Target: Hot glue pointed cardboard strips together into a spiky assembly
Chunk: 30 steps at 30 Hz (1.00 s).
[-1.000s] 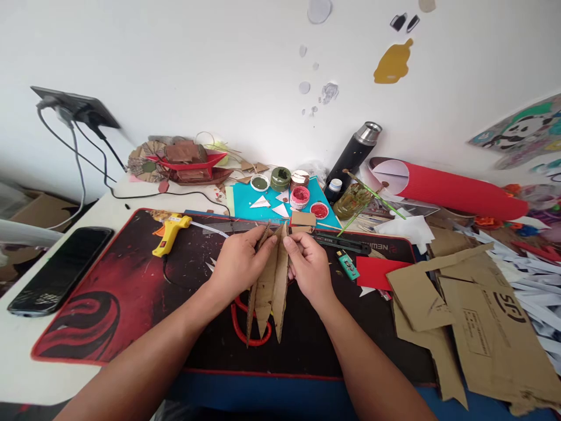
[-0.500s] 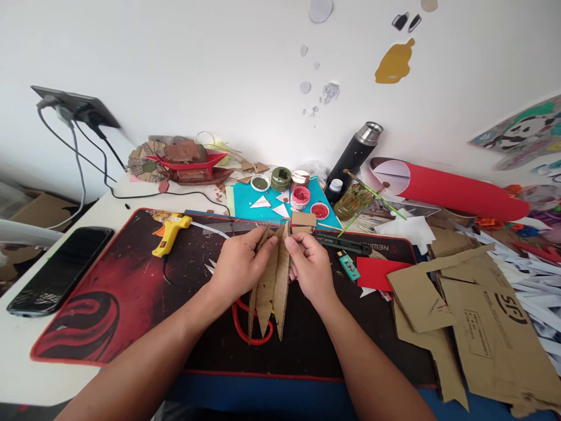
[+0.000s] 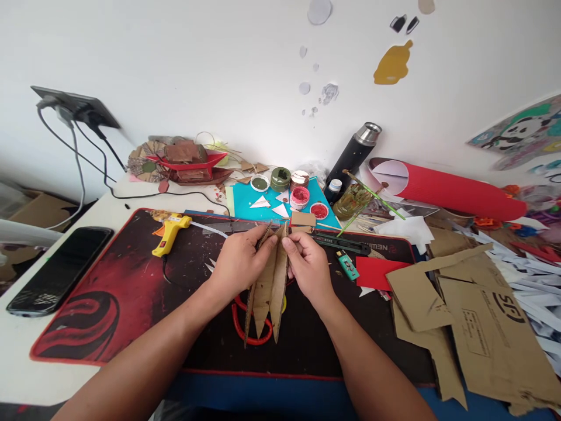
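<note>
Over the middle of the mat (image 3: pixel 333 345), I hold the cardboard (image 3: pixel 263 289) between my two hands, its long panels folded into a kind of trough and its pointed ends turned toward me. My left hand (image 3: pixel 239 260) grips the upper part of the left panel, thumb on the inner side and fingers outside. My right hand (image 3: pixel 309 263) pinches the upper edge of the right panel between thumb and bent fingers; some of those fingertips are hidden behind it. The lower ends hang over a red handle (image 3: pixel 236 327), and I cannot tell whether they touch it.

I judge this piece very light and fairly stiff along its length, but ready to bend at the folds. The dry paper face should not slip much. The narrow points look the weakest part and would crumple if pressed, and a hard squeeze on the raw edges could crush the ribs. So the best hold is high on the side panels, near the folds, with flat, gentle pressure from both sides. The glue gun (image 3: pixel 170 235) lies well apart, beyond my left hand.
</note>
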Tool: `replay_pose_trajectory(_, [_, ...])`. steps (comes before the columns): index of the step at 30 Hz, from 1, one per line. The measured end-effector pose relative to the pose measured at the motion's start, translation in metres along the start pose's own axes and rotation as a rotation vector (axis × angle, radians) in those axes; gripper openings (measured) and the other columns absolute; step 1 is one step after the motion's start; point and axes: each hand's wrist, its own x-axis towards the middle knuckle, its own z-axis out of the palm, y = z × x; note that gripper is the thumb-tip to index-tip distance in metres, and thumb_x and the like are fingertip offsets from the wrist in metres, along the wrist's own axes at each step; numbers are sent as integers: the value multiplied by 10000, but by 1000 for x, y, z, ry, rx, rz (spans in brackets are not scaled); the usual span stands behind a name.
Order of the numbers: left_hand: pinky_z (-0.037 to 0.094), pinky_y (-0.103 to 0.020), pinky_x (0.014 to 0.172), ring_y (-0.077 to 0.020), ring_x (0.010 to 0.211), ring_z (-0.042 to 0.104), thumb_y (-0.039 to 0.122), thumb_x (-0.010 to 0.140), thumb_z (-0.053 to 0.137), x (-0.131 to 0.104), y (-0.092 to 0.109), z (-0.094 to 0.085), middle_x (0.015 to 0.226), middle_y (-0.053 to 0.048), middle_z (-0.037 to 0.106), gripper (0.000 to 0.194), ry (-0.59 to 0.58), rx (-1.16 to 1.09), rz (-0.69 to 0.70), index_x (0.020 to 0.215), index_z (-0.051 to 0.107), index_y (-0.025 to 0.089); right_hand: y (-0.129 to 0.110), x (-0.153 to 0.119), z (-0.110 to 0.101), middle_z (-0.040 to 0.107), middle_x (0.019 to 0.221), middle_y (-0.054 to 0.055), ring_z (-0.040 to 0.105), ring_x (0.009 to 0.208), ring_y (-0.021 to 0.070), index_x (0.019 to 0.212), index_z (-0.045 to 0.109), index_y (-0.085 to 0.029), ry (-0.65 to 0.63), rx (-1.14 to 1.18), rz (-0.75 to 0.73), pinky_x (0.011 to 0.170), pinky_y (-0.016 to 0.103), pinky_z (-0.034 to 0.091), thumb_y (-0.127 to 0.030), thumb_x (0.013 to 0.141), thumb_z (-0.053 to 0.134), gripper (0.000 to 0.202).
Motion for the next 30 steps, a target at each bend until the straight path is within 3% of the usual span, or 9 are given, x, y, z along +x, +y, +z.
replay_pose_trajectory(6, [266,-294,591,-155,561,364,381,981,523,0,1,1,598,48,458,310,8,-20,4,721,417,250,1,-1,1,480,524,-91,502,395,121,881,600,-239,12,-74,-30,422,233,389,-553,1013,605,340])
replay_pose_trajectory(13, [352,-290,625,-168,628,510,402,980,521,1,0,2,673,24,590,285,-3,-76,-25,748,511,236,5,-1,3,491,544,-82,501,402,130,903,604,-243,20,-47,11,415,243,386,-625,1005,604,396])
replay_pose_trajectory(20, [519,-327,820,-240,890,695,418,932,621,8,-7,-5,969,-28,795,266,-29,-290,-80,1063,749,225,12,0,5,526,582,-60,512,433,150,969,635,-253,6,31,32,415,262,404,-610,999,618,359])
replay_pose_trajectory(25, [513,-324,794,-235,871,698,515,942,663,10,-6,-15,970,-36,816,324,-3,-336,-134,986,795,222,11,-4,9,571,629,-46,518,461,151,1034,670,-262,-50,61,25,425,260,415,-594,997,625,337])
replay_pose_trajectory(30, [515,-332,815,-232,866,679,494,908,704,10,-4,-18,982,-30,816,296,64,-331,-150,1004,806,232,10,-7,11,561,636,-45,518,470,150,1057,680,-251,-66,56,11,429,257,408,-550,1007,625,308])
